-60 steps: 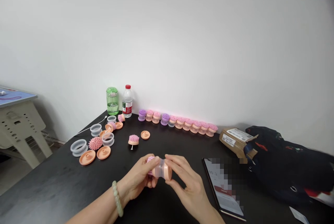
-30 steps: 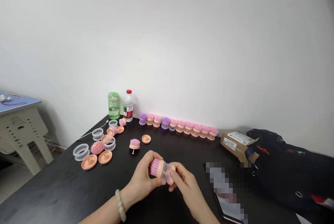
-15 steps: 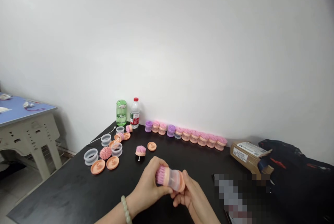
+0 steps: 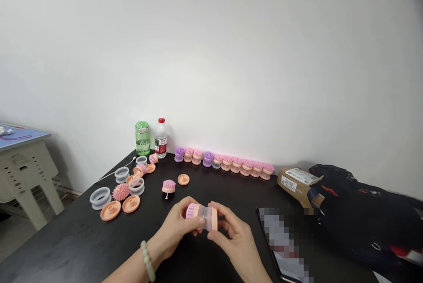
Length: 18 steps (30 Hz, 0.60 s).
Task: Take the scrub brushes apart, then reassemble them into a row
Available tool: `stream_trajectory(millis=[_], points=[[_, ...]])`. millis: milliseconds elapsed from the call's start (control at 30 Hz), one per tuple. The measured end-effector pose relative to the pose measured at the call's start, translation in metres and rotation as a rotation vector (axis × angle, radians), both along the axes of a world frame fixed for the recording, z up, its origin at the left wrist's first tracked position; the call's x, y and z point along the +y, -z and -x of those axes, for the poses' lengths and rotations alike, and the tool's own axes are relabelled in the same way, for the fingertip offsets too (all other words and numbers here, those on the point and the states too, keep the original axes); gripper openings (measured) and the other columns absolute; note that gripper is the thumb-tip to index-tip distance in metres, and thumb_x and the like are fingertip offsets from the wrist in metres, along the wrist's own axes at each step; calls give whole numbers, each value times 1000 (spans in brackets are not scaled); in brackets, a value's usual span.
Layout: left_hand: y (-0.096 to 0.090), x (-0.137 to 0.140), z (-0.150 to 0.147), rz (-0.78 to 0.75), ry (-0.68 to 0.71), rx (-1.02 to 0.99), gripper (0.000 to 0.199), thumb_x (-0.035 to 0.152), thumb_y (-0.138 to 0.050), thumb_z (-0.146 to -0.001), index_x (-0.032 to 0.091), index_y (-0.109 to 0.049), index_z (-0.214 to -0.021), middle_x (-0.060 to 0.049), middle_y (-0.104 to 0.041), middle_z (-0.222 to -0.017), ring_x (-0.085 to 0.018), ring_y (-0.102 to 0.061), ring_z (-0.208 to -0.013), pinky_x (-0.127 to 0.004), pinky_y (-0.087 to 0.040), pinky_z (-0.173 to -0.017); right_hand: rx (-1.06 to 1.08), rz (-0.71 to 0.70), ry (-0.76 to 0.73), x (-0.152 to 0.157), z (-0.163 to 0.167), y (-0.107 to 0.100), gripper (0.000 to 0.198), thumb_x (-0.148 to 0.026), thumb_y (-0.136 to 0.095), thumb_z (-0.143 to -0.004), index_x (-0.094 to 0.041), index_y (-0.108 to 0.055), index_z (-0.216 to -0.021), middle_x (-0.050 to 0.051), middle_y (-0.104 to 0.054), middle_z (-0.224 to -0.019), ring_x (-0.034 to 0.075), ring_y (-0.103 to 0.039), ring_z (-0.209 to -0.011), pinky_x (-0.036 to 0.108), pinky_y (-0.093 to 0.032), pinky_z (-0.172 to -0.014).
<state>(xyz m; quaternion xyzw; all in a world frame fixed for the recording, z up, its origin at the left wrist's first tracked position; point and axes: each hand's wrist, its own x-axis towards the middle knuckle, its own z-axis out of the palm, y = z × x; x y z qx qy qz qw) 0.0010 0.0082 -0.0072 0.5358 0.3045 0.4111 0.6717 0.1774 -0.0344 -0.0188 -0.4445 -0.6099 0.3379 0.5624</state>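
Observation:
A round scrub brush [image 4: 205, 217] with pink bristles, a clear middle ring and a peach cap lies on its side in the air, low over the table. My left hand [image 4: 175, 229] is closed around its bristle end, thumb along the clear ring. With fingers and thumb, my right hand [image 4: 235, 235] grips the rim of the peach cap at the other end. Beyond my hands stands a pink bristle head [image 4: 168, 186] with a white stem under it. A loose peach cap [image 4: 183, 180] lies beside that.
Clear rings [image 4: 100, 198], peach caps [image 4: 131, 203] and a pink spiky piece [image 4: 121, 192] lie at left. Along the wall runs a row of brushes [image 4: 236, 165]. A green bottle [image 4: 142, 139], water bottle [image 4: 161, 138], carton [image 4: 297, 186], dark bag [image 4: 357, 217] and phone [image 4: 287, 267] surround the black table.
My view has swung to the right. The brush has turned more level, and my right hand has gone from cupping under the cap to fingers and thumb across its rim.

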Motion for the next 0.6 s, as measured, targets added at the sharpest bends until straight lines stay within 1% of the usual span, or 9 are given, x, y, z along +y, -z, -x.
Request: stream_trajectory(millis=[67, 133, 200, 233, 267, 333, 433, 500, 600], points=[[2, 0, -2, 83, 8, -7, 50, 56, -81, -66, 17, -55, -82, 2, -58, -62, -10, -54, -53, -20, -39, -50, -116, -136, 30, -1, -1, -2, 44, -23, -81, -73, -26, -71, -116, 9, -73, -113, 26, -73, -93, 35, -63, -80], [5, 0, -4, 136, 25, -11, 53, 64, -75, -68, 17, -52, -78, 4, -55, -57, -7, -50, -45, -18, -34, -43, -257, -309, 67, -2, -3, -3, 42, -18, -78, -76, -29, -70, -116, 9, -72, -118, 27, -69, -106, 38, -60, -89], [7, 0, -5, 159, 42, -6, 55, 68, -70, -71, 17, -51, -74, 5, -53, -54, -6, -47, -40, -17, -30, -38, -378, -456, 89, -3, -4, -3, 40, -13, -72, -82, -30, -69, -118, 9, -70, -122, 27, -67, -112, 39, -59, -92], [7, 0, -5, 164, 50, -1, 55, 69, -69, -72, 17, -51, -73, 5, -53, -53, -5, -45, -38, -17, -29, -37, -419, -503, 92, -4, -4, -4, 39, -11, -67, -85, -30, -69, -119, 10, -68, -124, 26, -67, -111, 38, -59, -91], [6, -1, -5, 167, 58, 4, 55, 69, -68, -72, 17, -52, -73, 4, -53, -54, -5, -45, -38, -16, -29, -36, -451, -532, 90, -5, -4, -4, 39, -9, -63, -87, -30, -69, -119, 11, -66, -126, 25, -67, -110, 36, -60, -90], [5, -2, -5, 170, 72, 19, 55, 69, -67, -73, 16, -53, -73, 4, -53, -54, -4, -45, -37, -16, -28, -35, -497, -544, 73, -7, -5, -6, 40, -6, -57, -89, -29, -68, -120, 11, -62, -126, 23, -69, -107, 33, -61, -86], [5, -2, -4, 173, 80, 29, 53, 67, -67, -75, 16, -53, -72, 4, -53, -53, -4, -45, -36, -15, -28, -34, -538, -543, 52, -8, -6, -8, 39, -8, -56, -90, -29, -67, -121, 10, -63, -120, 22, -69, -104, 31, -61, -84], [5, -2, -3, 177, 78, 18, 51, 65, -68, -75, 17, -53, -72, 4, -53, -52, -4, -46, -37, -15, -28, -34, -560, -557, 68, -8, -8, -9, 35, -12, -58, -92, -29, -66, -122, 10, -64, -117, 22, -69, -102, 32, -61, -83], [5, -1, -2, 165, 69, 4, 50, 61, -76, -69, 17, -52, -73, 4, -56, -54, -6, -50, -40, -15, -31, -37, -608, -582, 101, -8, -10, -11, 32, -28, -65, -92, -26, -64, -124, 10, -67, -108, 23, -70, -94, 34, -61, -80]])
